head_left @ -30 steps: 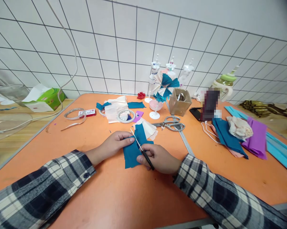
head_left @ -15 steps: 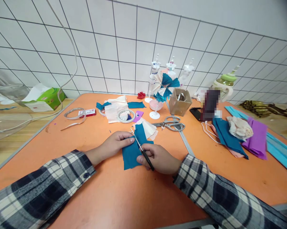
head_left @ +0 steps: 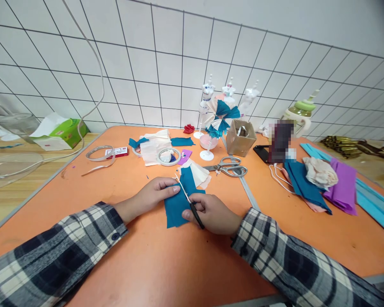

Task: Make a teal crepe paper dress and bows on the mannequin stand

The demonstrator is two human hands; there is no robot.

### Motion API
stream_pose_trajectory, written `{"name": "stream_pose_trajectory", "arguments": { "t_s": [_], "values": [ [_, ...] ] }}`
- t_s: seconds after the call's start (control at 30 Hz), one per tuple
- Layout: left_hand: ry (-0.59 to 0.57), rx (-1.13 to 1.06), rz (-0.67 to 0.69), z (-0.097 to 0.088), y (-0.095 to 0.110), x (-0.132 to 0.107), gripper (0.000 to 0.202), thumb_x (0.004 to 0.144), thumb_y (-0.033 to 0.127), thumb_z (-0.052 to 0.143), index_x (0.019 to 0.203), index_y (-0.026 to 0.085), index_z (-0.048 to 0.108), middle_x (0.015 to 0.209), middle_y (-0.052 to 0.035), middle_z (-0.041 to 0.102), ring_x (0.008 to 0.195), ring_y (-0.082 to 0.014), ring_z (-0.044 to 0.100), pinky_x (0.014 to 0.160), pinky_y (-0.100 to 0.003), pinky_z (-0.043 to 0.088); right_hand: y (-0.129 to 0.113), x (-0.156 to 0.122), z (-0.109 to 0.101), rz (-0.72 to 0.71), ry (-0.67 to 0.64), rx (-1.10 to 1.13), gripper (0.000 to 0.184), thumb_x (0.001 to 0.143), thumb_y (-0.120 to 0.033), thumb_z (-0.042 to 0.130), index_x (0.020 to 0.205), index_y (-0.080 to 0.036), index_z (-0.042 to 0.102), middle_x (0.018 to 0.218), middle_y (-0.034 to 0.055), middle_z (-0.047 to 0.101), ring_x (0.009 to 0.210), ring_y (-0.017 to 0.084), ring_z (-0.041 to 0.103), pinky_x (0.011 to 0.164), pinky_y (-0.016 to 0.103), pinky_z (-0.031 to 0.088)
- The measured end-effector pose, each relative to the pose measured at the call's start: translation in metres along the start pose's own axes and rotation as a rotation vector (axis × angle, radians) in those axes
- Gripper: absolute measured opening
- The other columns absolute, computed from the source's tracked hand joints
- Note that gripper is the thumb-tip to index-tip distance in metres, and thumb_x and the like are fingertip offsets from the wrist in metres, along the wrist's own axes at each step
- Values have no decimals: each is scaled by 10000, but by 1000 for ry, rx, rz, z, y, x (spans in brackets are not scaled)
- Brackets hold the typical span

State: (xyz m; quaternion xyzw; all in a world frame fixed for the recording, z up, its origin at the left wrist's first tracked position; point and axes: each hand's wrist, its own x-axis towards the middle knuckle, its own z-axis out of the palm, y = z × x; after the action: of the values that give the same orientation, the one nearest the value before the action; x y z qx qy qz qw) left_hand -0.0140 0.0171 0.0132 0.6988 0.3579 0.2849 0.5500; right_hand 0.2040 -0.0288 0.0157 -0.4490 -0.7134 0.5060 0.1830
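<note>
My left hand (head_left: 153, 192) is closed, pinching the upper left edge of a piece of teal crepe paper (head_left: 175, 213) between thumb and fingers. My right hand (head_left: 214, 213) is wrapped round a pair of small scissors (head_left: 196, 215) with a black handle and thin silver blades. The blades lie across the teal paper and point up and left, close to my left fingertips. Another part of the teal paper rises beyond the blades, over cream paper pieces (head_left: 196, 172). My right fingers partly hide the handle.
Large metal scissors (head_left: 228, 166) lie beyond my right hand. Behind them stand a cardboard box (head_left: 241, 138) and a small dress form (head_left: 219, 113) wearing teal and cream paper. A tape roll (head_left: 168, 157) lies ahead. Folded purple paper (head_left: 342, 187) is at the right.
The scissors have shifted very slightly at the handle. Both hands stay in nearly the same place on the teal paper.
</note>
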Motion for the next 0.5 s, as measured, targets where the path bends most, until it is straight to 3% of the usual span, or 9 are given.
{"name": "stream_pose_trajectory", "arguments": {
  "t_s": [0.2, 0.5],
  "values": [
    [56, -16, -13, 1, 0, 1, 426, 878, 512, 573, 652, 150, 574, 631, 26, 502, 601, -117, 430, 555, -225, 384, -4, -1, -1, 4, -5, -25, 338, 803, -511, 667, 754, -222, 499, 575, -60, 436, 547, 106, 385, 494, 231, 267],
    [23, 39, -6, -2, -4, 1, 428, 877, 517, 576, 698, 134, 641, 666, 0, 578, 645, -136, 483, 606, -243, 399, 0, 0, 0, -11, -16, -3, 361, 815, -551, 650, 780, -223, 501, 576, -65, 443, 550, 101, 374, 485, 226, 255]
  ]
}}
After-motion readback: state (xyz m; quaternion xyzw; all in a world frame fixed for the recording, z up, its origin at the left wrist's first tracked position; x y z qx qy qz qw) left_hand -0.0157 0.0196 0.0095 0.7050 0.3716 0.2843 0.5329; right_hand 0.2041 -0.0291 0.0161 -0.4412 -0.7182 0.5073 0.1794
